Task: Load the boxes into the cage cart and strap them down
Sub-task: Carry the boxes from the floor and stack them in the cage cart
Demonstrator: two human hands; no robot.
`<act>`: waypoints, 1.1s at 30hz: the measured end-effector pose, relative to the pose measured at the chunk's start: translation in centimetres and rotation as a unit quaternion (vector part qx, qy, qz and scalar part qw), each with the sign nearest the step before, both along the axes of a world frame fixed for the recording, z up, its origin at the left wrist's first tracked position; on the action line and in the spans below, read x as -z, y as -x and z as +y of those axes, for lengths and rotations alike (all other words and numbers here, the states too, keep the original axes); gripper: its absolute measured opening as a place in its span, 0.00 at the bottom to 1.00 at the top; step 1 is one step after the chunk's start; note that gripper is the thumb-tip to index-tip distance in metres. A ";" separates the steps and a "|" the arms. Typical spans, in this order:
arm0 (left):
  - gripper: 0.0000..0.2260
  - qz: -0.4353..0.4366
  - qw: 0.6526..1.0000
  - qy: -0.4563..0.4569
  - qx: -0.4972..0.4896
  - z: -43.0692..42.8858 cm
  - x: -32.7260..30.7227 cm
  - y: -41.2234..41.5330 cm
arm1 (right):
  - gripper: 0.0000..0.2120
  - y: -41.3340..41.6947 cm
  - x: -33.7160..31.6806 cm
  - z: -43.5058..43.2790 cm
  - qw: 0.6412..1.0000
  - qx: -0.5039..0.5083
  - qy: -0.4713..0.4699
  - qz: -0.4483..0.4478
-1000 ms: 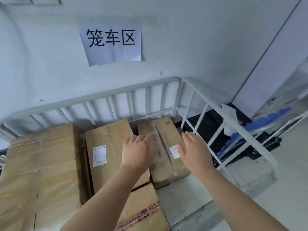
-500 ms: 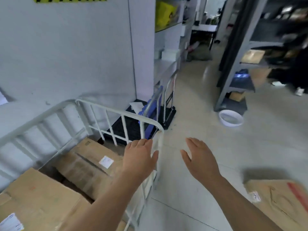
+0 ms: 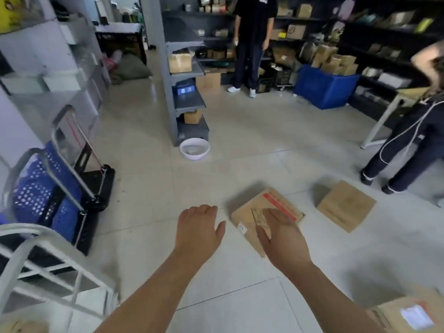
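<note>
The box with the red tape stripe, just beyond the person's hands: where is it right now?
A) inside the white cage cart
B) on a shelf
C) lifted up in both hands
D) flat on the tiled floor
D: the box with the red tape stripe lies flat on the floor, and the left hand and right hand are open, gripping nothing.

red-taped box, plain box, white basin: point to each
red-taped box [image 3: 258, 205], head view, top face left of the tape
plain box [image 3: 346, 205], head view, middle of top face
white basin [image 3: 194, 156], head view, front wall
</note>
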State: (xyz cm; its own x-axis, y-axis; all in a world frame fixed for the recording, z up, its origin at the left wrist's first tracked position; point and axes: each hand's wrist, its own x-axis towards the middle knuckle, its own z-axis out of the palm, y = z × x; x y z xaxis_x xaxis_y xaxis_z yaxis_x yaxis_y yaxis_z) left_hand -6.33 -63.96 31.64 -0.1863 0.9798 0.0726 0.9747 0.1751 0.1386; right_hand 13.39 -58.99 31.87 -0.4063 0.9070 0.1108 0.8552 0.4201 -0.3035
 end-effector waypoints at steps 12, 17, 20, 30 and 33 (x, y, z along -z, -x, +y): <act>0.15 -0.009 0.985 0.039 0.168 18.3 4.3 -11.7 | 0.24 -14.0 5.1 11.3 0.979 0.197 0.060 -0.004; 0.14 -0.006 0.977 0.055 0.204 27.0 6.9 -12.0 | 0.23 -14.6 7.5 18.2 0.966 0.246 0.085 0.010; 0.13 -0.005 0.974 0.072 0.214 32.3 8.4 -11.2 | 0.23 -14.1 9.1 22.3 0.956 0.275 0.104 0.007; 0.16 0.009 0.956 0.129 0.265 46.7 17.2 -10.3 | 0.23 -13.3 18.5 34.8 0.931 0.317 0.176 0.034; 0.14 0.014 0.951 0.158 0.267 49.7 21.7 -10.6 | 0.23 -13.3 23.4 37.7 0.928 0.313 0.201 0.033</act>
State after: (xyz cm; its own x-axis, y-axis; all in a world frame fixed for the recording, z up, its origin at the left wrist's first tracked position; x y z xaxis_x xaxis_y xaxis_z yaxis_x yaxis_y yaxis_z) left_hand 4.23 -14.25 9.90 0.3414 0.9077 -0.2438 0.9389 -0.3173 0.1332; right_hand 26.71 -21.30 8.47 0.2095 0.9364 -0.2817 0.8677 -0.3108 -0.3878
